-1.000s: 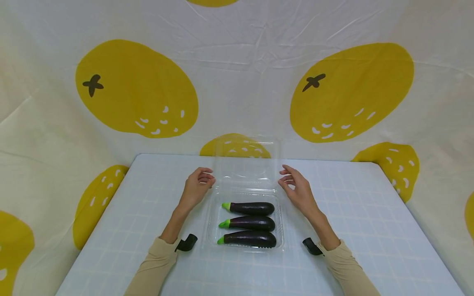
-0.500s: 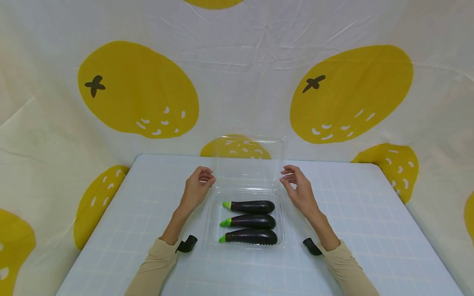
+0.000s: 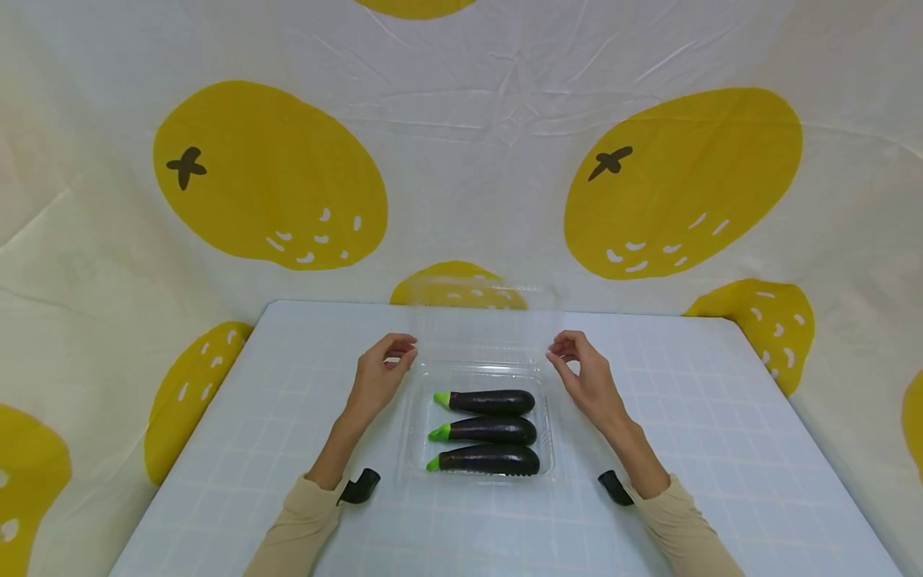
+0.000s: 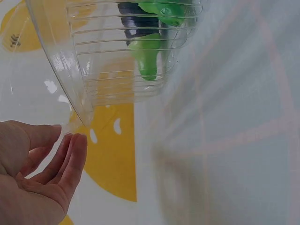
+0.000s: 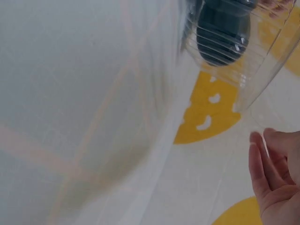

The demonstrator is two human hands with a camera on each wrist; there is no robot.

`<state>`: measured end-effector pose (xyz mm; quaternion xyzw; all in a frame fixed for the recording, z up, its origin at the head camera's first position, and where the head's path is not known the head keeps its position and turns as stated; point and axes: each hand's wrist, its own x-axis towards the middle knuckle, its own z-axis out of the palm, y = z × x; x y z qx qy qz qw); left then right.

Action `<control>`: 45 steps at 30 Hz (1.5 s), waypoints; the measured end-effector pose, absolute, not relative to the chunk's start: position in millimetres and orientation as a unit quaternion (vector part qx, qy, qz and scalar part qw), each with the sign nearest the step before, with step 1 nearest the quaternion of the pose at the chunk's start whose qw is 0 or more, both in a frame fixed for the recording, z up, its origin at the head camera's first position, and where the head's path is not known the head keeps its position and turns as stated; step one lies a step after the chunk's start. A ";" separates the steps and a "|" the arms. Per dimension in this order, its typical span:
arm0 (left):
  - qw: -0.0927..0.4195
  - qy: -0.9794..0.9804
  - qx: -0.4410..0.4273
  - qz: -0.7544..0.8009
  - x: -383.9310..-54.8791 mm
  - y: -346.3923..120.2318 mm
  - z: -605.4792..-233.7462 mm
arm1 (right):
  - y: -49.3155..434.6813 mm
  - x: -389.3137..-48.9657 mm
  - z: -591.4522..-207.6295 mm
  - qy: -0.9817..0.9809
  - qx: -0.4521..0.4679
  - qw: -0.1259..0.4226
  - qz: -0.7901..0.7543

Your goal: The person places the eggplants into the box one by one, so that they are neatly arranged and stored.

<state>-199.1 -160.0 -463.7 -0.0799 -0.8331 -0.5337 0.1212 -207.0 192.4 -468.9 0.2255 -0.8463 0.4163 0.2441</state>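
A clear hinged plastic container [image 3: 550, 437] lies open in the head view, with three dark purple eggplants [image 3: 493, 430] side by side in its base, green stem ends to the left. Its raised lid [image 3: 485, 330] stands up behind the base and looks blurred. At the lid's left edge my left hand [image 3: 377, 370] pinches with thumb and fingertips. Opposite, my right hand [image 3: 591, 375] does the same at the right edge. Both wrist views show thumb and fingers close together beside the clear plastic; the exact contact is hard to see through it.
The container sits on a pale table [image 3: 216, 449] with a faint grid pattern. Behind the table hangs a white cloth [image 3: 476, 160] printed with big yellow fruit shapes. Each wrist carries a small black device [image 3: 360, 486].
The lid has tipped forward toward me, its top edge lower and wider in the head view. Both hands have shifted slightly with it. The eggplants lie still in the base.
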 end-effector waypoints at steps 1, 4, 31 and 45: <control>0.120 -0.835 -0.078 -0.531 -197.9 -160.4 -463.6 | 193.1 -206.0 -468.9 -0.849 0.226 0.246 0.409; 0.120 -0.841 -0.079 -0.522 -194.8 -161.8 -464.0 | 195.5 -202.8 -468.1 -0.858 0.227 0.251 0.387; 0.043 -0.827 -0.037 -0.560 -166.3 -172.9 -457.6 | 215.5 -174.6 -466.0 -0.851 0.327 0.285 0.297; -0.007 -0.824 -0.110 -0.557 -152.6 -183.9 -460.8 | 218.5 -161.0 -467.2 -0.839 0.348 0.254 0.333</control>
